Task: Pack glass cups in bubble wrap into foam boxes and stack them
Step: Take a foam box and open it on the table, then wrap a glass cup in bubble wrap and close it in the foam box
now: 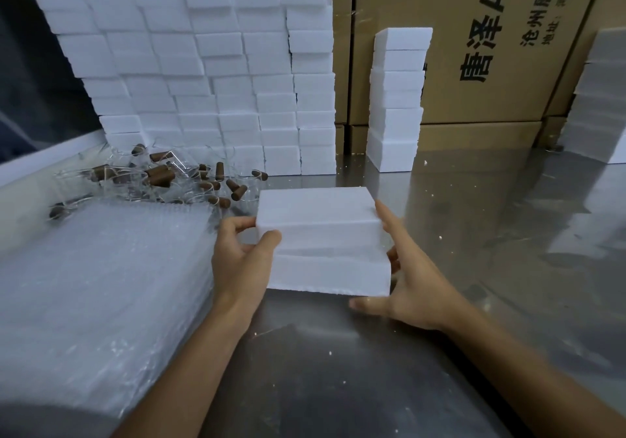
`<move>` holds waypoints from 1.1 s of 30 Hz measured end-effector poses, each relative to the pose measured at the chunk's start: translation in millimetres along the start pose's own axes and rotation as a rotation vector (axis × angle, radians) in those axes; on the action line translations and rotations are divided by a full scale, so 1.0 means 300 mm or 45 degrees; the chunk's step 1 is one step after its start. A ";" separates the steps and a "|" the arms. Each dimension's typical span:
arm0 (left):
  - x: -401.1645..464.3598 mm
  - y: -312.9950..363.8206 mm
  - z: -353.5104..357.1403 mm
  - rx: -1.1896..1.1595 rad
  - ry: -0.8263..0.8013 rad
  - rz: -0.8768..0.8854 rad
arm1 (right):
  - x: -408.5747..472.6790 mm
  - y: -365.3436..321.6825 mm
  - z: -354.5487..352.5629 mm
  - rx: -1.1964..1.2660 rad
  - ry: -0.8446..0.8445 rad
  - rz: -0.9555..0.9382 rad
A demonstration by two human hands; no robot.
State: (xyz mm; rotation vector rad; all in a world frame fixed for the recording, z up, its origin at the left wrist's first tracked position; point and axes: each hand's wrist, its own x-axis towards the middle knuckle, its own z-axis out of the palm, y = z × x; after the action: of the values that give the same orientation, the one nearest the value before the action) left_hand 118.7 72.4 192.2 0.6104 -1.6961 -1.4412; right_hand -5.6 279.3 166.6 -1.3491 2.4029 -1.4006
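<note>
Head view: foam box [321,234] sits on the steel tabletop [338,370], long axis left to right, between both hands. Left hand [242,254] grips its left end; right hand [403,278] cups the right end, fingers straight.

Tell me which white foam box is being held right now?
The foam box nearest the camera, gripped between the left hand and right hand; all others sit stacked behind.
</note>
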 end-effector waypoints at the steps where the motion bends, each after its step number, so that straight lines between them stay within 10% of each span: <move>1: 0.005 0.001 -0.004 -0.001 -0.013 -0.005 | 0.002 -0.007 -0.006 0.024 -0.033 0.041; 21: 0.022 -0.030 -0.019 0.269 -0.259 -0.170 | 0.038 -0.051 -0.028 0.102 -0.347 0.372; 26: 0.012 -0.033 -0.013 0.420 -0.062 -0.203 | 0.024 -0.054 0.007 0.004 -0.111 0.399; 33: 0.024 -0.046 -0.029 0.558 -0.343 -0.077 | 0.031 -0.031 0.012 -0.058 0.063 0.346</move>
State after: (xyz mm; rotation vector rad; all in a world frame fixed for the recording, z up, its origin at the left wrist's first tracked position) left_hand 119.9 58.6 181.1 0.7294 -2.2530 -1.2384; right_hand -3.6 268.3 174.6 -0.9583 2.5453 -1.3289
